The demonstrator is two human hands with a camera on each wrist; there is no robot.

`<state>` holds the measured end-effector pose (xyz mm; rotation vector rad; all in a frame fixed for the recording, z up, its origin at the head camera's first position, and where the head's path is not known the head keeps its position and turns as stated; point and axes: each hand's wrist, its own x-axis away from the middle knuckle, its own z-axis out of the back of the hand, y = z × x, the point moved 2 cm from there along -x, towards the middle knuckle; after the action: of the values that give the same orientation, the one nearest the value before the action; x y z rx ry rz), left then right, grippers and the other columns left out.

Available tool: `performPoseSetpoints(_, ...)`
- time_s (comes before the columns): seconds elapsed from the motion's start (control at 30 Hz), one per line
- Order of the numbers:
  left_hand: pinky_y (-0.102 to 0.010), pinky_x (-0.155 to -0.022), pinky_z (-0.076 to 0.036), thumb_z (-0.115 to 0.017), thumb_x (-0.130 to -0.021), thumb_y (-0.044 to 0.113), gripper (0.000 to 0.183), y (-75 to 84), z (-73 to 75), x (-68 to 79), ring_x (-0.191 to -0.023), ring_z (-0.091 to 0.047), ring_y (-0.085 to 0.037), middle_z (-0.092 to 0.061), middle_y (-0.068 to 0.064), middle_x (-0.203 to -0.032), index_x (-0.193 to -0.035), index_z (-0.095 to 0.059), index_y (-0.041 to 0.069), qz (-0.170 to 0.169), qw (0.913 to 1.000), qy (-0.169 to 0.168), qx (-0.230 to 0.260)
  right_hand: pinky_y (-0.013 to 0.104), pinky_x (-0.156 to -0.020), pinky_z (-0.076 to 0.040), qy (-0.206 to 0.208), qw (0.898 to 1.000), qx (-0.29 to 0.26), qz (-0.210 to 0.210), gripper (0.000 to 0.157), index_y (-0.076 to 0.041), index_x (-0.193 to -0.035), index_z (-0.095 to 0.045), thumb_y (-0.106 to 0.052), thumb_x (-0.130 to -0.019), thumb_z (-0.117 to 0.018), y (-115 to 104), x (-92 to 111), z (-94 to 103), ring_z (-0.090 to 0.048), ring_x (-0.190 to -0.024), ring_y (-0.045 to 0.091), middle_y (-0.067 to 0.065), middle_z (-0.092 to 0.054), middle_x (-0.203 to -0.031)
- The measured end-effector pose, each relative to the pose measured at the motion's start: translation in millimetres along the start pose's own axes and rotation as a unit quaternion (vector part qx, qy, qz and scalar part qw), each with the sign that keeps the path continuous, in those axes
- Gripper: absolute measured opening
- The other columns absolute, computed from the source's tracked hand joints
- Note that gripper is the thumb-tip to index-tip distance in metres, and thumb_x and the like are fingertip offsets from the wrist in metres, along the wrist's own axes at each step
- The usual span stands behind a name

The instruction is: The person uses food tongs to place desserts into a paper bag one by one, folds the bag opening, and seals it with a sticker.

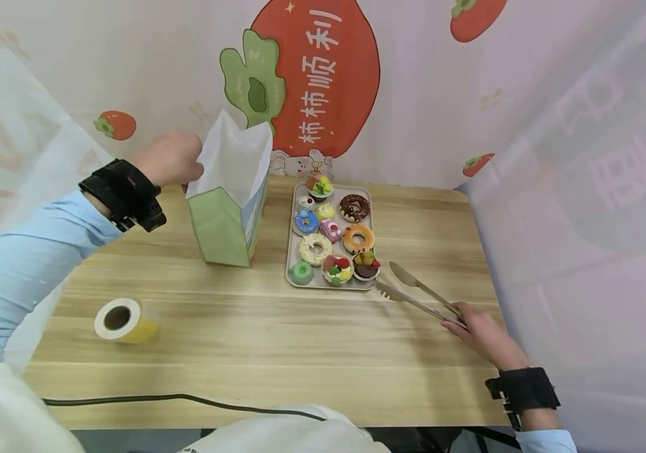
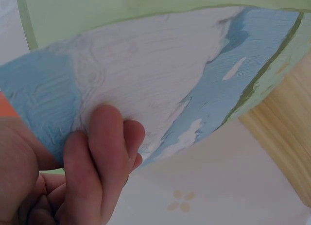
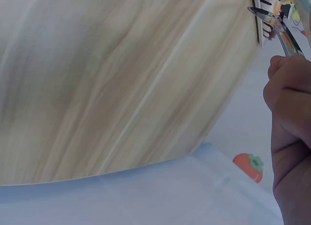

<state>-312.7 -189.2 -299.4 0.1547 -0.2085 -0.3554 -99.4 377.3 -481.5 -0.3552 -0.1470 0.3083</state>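
Observation:
My left hand (image 1: 172, 157) grips the upper left edge of a green paper bag (image 1: 220, 229), which stands upright with its white inside showing at the wide mouth. In the left wrist view, curled fingers (image 2: 108, 142) pinch the blue and white painted side of the bag. At the right, my right hand (image 1: 484, 336) holds metal tongs (image 1: 422, 305) near their joined end. The tongs' two arms are spread, with nothing between the tips, just off the lower right corner of a tray (image 1: 328, 189) of small pastries. In the right wrist view, the right hand (image 3: 294, 98) shows at the edge.
On the tray sit a chocolate donut (image 1: 354, 208), an orange donut (image 1: 358, 238), a cream donut (image 1: 315, 250), fruit cups and several other sweets. A roll of tape (image 1: 127, 321) lies at the left front. A black cable (image 1: 181, 397) runs along the table's front.

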Motion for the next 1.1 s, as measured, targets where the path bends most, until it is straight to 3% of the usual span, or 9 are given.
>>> performPoseSetpoints(0.3, -0.033, -0.056, -0.038, -0.051, -0.085, 0.004, 0.016, -2.1, -3.5, 0.4, -0.061, -0.053, -0.028, -0.057, -0.014, -0.066, -0.073, -0.058, -0.003, 0.003, 1.0000, -0.006, -0.001, 0.021, -0.049, -0.031, -0.028, 0.999, -0.036, 0.008, 0.027, 0.001, -0.108, -0.057, -0.020, -0.094, -0.067, -10, -21, -5.5, -0.033, -0.055, 0.003, -0.004, -0.043, -0.068)
performPoseSetpoints(0.47, -0.033, -0.057, -0.040, -0.051, -0.087, 0.005, 0.015, -2.7, -3.8, 1.1, -0.065, -0.054, -0.029, -0.056, -0.015, -0.071, -0.081, -0.059, -0.006, 0.017, 0.9997, -0.017, 0.005, 0.022, -0.050, -0.033, -0.038, 0.998, -0.036, 0.028, 0.032, 0.005, -0.115, -0.055, -0.017, -0.094, -0.067, -12, -32, -6.7, -0.034, -0.056, 0.003, -0.003, -0.045, -0.071)
performPoseSetpoints(0.6, -0.033, -0.058, -0.040, -0.051, -0.088, 0.005, 0.016, -3.8, -2.9, 2.5, -0.066, -0.054, -0.029, -0.057, -0.016, -0.072, -0.085, -0.060, -0.008, 0.019, 0.9996, -0.019, 0.008, 0.021, -0.050, -0.033, -0.042, 0.998, -0.033, 0.045, 0.029, 0.004, -0.112, -0.055, -0.013, -0.093, -0.068, -9, -40, -5.2, -0.034, -0.056, 0.003, -0.003, -0.045, -0.071)
performPoseSetpoints(0.87, -0.033, -0.059, -0.040, -0.051, -0.089, 0.007, 0.018, -3.6, -5.6, -1.2, -0.068, -0.054, -0.029, -0.058, -0.016, -0.074, -0.087, -0.061, -0.008, 0.022, 0.9994, -0.027, 0.006, 0.022, -0.054, -0.032, -0.072, 0.995, -0.021, 0.063, 0.029, 0.003, -0.112, -0.057, -0.016, -0.093, -0.068, -7, -63, 14.0, -0.036, -0.059, 0.005, -0.002, -0.047, -0.072)
performPoseSetpoints(1.1, -0.033, -0.059, -0.040, -0.052, -0.090, 0.007, 0.018, -2.5, -6.7, -4.5, -0.067, -0.054, -0.029, -0.058, -0.016, -0.075, -0.089, -0.061, -0.009, 0.019, 0.9994, -0.029, 0.008, 0.024, -0.057, -0.037, -0.100, 0.993, -0.010, 0.057, 0.036, 0.004, -0.118, -0.057, -0.022, -0.095, -0.066, -6, -78, 22.6, -0.043, -0.061, 0.007, -0.001, -0.055, -0.076)
